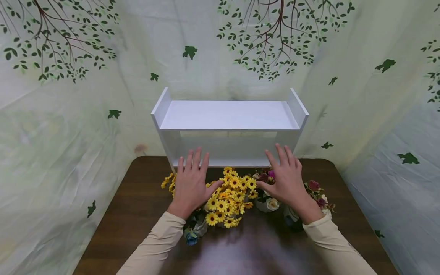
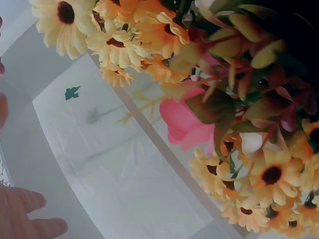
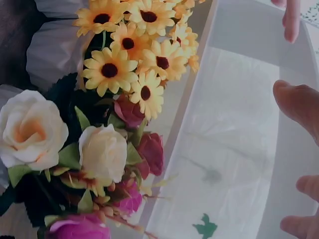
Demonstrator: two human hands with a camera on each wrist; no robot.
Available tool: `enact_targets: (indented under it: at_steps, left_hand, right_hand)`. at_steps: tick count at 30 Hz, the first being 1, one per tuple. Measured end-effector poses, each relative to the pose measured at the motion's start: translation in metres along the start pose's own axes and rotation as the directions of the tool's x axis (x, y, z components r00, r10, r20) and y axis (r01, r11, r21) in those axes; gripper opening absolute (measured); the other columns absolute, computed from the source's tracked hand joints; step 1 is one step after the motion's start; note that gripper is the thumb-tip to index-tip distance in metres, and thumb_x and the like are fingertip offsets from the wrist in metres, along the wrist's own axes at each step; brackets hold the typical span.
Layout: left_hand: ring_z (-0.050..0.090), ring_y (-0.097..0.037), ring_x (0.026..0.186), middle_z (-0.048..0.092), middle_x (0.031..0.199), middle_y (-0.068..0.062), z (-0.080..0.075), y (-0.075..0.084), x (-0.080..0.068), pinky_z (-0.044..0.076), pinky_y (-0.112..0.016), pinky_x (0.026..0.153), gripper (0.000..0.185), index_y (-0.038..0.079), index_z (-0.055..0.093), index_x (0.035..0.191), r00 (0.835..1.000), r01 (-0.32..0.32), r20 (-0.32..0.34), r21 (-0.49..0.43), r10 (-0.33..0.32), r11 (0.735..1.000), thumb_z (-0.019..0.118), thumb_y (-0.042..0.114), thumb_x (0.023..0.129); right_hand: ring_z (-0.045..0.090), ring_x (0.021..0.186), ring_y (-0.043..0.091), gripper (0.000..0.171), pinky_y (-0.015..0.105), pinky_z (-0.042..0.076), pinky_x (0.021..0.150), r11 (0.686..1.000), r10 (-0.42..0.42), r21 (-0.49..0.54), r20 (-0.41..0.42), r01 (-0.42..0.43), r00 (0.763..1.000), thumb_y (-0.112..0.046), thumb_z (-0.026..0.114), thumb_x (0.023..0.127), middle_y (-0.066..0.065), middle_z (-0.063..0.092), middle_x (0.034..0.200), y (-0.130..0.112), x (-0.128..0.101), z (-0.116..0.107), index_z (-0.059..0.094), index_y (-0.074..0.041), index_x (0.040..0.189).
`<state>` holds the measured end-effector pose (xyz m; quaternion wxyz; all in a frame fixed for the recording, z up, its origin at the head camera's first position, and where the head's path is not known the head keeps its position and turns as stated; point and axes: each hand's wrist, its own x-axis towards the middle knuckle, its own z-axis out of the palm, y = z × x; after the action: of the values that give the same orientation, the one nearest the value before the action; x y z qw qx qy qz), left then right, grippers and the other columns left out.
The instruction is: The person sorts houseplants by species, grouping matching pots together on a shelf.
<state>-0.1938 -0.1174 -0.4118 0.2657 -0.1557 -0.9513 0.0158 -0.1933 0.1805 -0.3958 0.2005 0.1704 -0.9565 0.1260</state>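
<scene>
Head view: left hand (image 1: 191,183) and right hand (image 1: 287,179) were held flat, fingers straight, gripping nothing, above the yellow daisies (image 1: 230,196) and roses (image 1: 268,198) just before the white shelf (image 1: 228,114). No writing was legible.
</scene>
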Motion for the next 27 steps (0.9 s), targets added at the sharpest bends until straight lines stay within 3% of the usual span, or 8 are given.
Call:
enact_targets:
  at_steps: [8, 12, 15, 18, 20, 23, 25, 27]
  left_hand:
    - [0.035, -0.039, 0.146, 0.034, 0.160, -0.019, -0.005, -0.011, -0.004, 0.029, -0.060, 0.117, 0.096, 0.008, 0.036, 0.153, 0.999, -0.042, -0.015, 0.007, 0.043, 0.999, 0.056, 0.072, 0.085]
    - [0.036, -0.038, 0.146, 0.036, 0.159, -0.020, -0.009, -0.023, -0.006, 0.030, -0.059, 0.117, 0.091, 0.007, 0.038, 0.152, 0.996, -0.079, -0.037, -0.010, 0.079, 0.997, 0.055, 0.069, 0.088]
    - [0.040, -0.039, 0.143, 0.041, 0.155, -0.021, -0.011, -0.034, -0.009, 0.033, -0.060, 0.115, 0.081, 0.004, 0.044, 0.148, 0.989, -0.120, -0.095, -0.054, 0.115, 0.991, 0.042, 0.066, 0.096]
    - [0.047, -0.041, 0.136, 0.049, 0.149, -0.022, -0.011, -0.048, -0.011, 0.038, -0.060, 0.110, 0.075, 0.000, 0.053, 0.140, 0.968, -0.185, -0.190, -0.091, 0.165, 0.979, 0.030, 0.060, 0.102]
    - [0.052, -0.042, 0.130, 0.054, 0.142, -0.024, -0.010, -0.059, -0.011, 0.042, -0.059, 0.107, 0.066, -0.003, 0.058, 0.133, 0.945, -0.235, -0.259, -0.104, 0.202, 0.966, 0.041, 0.053, 0.102]
    - [0.056, -0.042, 0.124, 0.060, 0.135, -0.025, -0.014, -0.075, -0.009, 0.046, -0.057, 0.102, 0.056, -0.004, 0.061, 0.126, 0.925, -0.271, -0.306, -0.121, 0.224, 0.955, 0.058, 0.042, 0.096]
    - [0.057, -0.042, 0.122, 0.062, 0.131, -0.025, -0.017, -0.086, -0.008, 0.048, -0.057, 0.099, 0.056, -0.006, 0.061, 0.125, 0.930, -0.247, -0.317, -0.156, 0.188, 0.957, 0.070, 0.035, 0.087]
    - [0.059, -0.040, 0.119, 0.063, 0.128, -0.024, -0.019, -0.095, -0.009, 0.050, -0.056, 0.097, 0.056, -0.006, 0.061, 0.125, 0.944, -0.182, -0.309, -0.200, 0.115, 0.963, 0.072, 0.033, 0.086]
  right_hand:
    - [0.020, 0.147, 0.047, 0.101, 0.071, 0.027, 0.106, 1.000, -0.010, -0.024, -0.045, 0.009, 0.999, -0.048, 0.085, 0.072, 0.025, 0.025, 0.160, 0.014, -0.006, -0.009, 0.037, -0.009, 0.152]
    - [0.023, 0.145, 0.048, 0.094, 0.072, 0.029, 0.104, 1.000, -0.002, 0.014, -0.057, 0.003, 0.998, -0.042, 0.082, 0.076, 0.026, 0.026, 0.159, 0.024, -0.009, -0.014, 0.038, -0.007, 0.151]
    - [0.026, 0.143, 0.049, 0.087, 0.074, 0.032, 0.100, 0.999, -0.001, 0.044, -0.068, 0.004, 0.998, -0.035, 0.082, 0.078, 0.028, 0.030, 0.157, 0.031, -0.013, -0.020, 0.040, -0.005, 0.149]
    - [0.032, 0.138, 0.051, 0.082, 0.075, 0.033, 0.098, 0.997, -0.016, 0.067, -0.100, 0.023, 0.995, -0.026, 0.083, 0.077, 0.030, 0.035, 0.153, 0.040, -0.019, -0.029, 0.044, -0.002, 0.145]
    - [0.035, 0.135, 0.053, 0.079, 0.075, 0.033, 0.098, 0.996, -0.025, 0.082, -0.129, 0.035, 0.991, -0.020, 0.084, 0.075, 0.031, 0.039, 0.150, 0.047, -0.026, -0.036, 0.047, 0.001, 0.141]
    - [0.038, 0.130, 0.053, 0.078, 0.073, 0.032, 0.098, 0.994, -0.030, 0.103, -0.159, 0.047, 0.987, -0.013, 0.085, 0.072, 0.032, 0.041, 0.147, 0.062, -0.039, -0.046, 0.049, 0.002, 0.139]
    - [0.040, 0.128, 0.054, 0.077, 0.072, 0.032, 0.097, 0.992, -0.028, 0.113, -0.168, 0.048, 0.985, -0.012, 0.085, 0.072, 0.033, 0.042, 0.146, 0.073, -0.047, -0.052, 0.049, 0.002, 0.139]
    - [0.040, 0.128, 0.055, 0.077, 0.072, 0.032, 0.096, 0.991, -0.026, 0.125, -0.169, 0.048, 0.985, -0.012, 0.084, 0.073, 0.033, 0.042, 0.146, 0.084, -0.056, -0.054, 0.049, 0.002, 0.140]
